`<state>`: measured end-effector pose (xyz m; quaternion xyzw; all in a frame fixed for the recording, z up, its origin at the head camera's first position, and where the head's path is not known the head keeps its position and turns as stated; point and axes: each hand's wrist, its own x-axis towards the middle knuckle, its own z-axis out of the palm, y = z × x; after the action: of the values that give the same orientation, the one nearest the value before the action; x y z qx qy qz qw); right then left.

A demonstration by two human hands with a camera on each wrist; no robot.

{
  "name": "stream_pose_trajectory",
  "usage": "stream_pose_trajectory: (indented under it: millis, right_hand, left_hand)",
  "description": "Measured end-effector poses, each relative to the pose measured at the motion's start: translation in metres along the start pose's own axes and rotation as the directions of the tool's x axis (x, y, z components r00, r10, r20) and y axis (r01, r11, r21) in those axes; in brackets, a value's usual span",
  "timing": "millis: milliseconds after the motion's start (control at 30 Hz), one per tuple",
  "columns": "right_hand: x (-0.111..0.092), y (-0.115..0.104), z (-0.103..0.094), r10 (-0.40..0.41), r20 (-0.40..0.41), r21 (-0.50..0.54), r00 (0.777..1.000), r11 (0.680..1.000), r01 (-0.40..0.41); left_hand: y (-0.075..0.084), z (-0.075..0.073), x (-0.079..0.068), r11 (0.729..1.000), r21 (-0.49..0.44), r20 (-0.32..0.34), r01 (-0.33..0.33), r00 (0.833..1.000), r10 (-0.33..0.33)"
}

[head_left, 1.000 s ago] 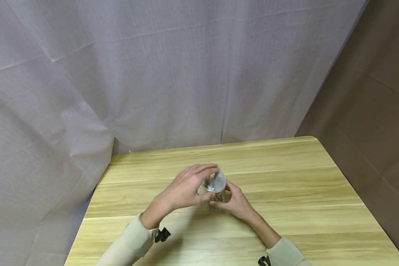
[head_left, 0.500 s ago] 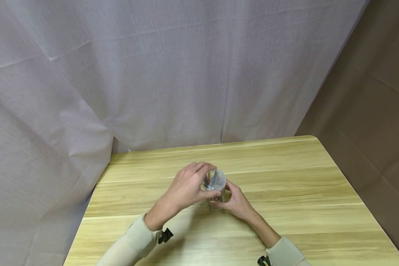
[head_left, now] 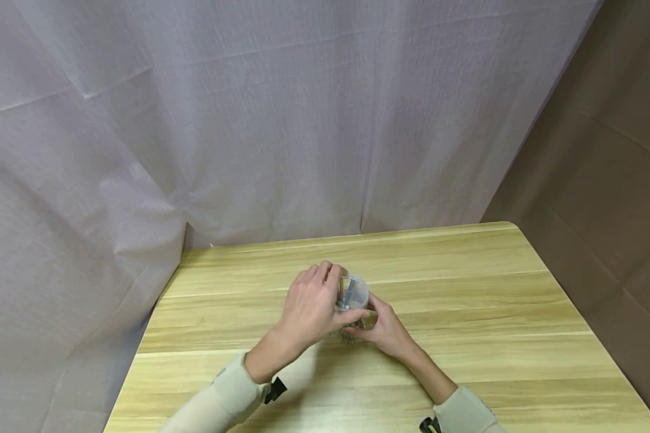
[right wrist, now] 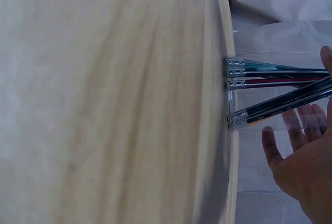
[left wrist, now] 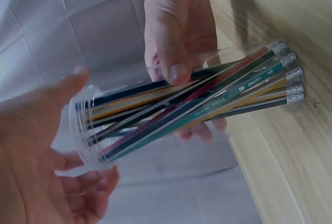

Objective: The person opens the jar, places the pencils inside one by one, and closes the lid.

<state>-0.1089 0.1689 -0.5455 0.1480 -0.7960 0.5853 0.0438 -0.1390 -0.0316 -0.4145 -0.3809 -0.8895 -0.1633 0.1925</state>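
A clear plastic cylinder stands upright on the table. Several pencils in dark green, teal, red and yellow lean inside it, their metal-tipped ends at the bottom. My left hand reaches over the top, thumb on the near side and fingers on the far side of the round translucent lid. In the left wrist view its thumb and curled fingers flank the lid's rim. My right hand grips the cylinder's wall lower down, thumb in front; part of that hand is hidden behind the cylinder.
The wood-grain table spreads around both hands. A pale grey curtain hangs along its back and left edges, and a brown one on the right. Black wrist straps show at the cuffs.
My left hand has shifted slightly right and turned around the lid; its outstretched fingers have curled in and its thumb has slid right along the rim. My right hand stays put on the cylinder.
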Motion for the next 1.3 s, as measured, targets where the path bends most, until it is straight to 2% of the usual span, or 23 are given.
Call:
stream_pose_trajectory:
  millis: [100, 233, 400, 567, 667, 800, 1100, 1300]
  right_hand:
    - [0.0, -0.001, 0.0, 0.004, 0.003, 0.008, 1.0, 1.0, -0.004]
    - [0.0, -0.002, 0.001, -0.01, -0.01, 0.006, 1.0, 1.0, 0.01]
    - [0.001, -0.001, 0.002, -0.012, -0.015, -0.004, 1.0, 1.0, 0.012]
    - [0.001, 0.0, 0.002, -0.011, -0.014, -0.004, 1.0, 1.0, 0.011]
    - [0.001, 0.0, 0.002, -0.014, -0.015, -0.004, 1.0, 1.0, 0.013]
    - [0.001, 0.0, 0.001, -0.017, -0.019, -0.004, 1.0, 1.0, 0.017]
    - [0.0, 0.0, -0.001, -0.011, -0.011, -0.004, 1.0, 1.0, 0.011]
    - [0.0, -0.001, -0.003, -0.005, -0.012, -0.004, 1.0, 1.0, 0.005]
  left_hand:
    - [-0.008, -0.004, 0.0, 0.994, -0.111, 0.099, -0.02, 0.995, 0.032]
    - [-0.022, -0.012, 0.003, 0.963, -0.259, 0.214, -0.08, 0.967, 0.138]
    - [-0.035, -0.016, 0.007, 0.929, -0.332, 0.239, -0.161, 0.939, 0.248]
    - [-0.039, -0.016, 0.008, 0.914, -0.372, 0.253, -0.164, 0.929, 0.27]
    - [-0.039, -0.015, 0.008, 0.918, -0.362, 0.249, -0.159, 0.933, 0.26]
    - [-0.038, -0.013, 0.008, 0.937, -0.31, 0.222, -0.16, 0.946, 0.235]
    - [-0.023, -0.005, 0.005, 0.981, -0.139, 0.093, -0.135, 0.984, 0.149]
    - [-0.013, 0.003, 0.001, 0.993, -0.072, 0.013, -0.091, 0.996, 0.092]
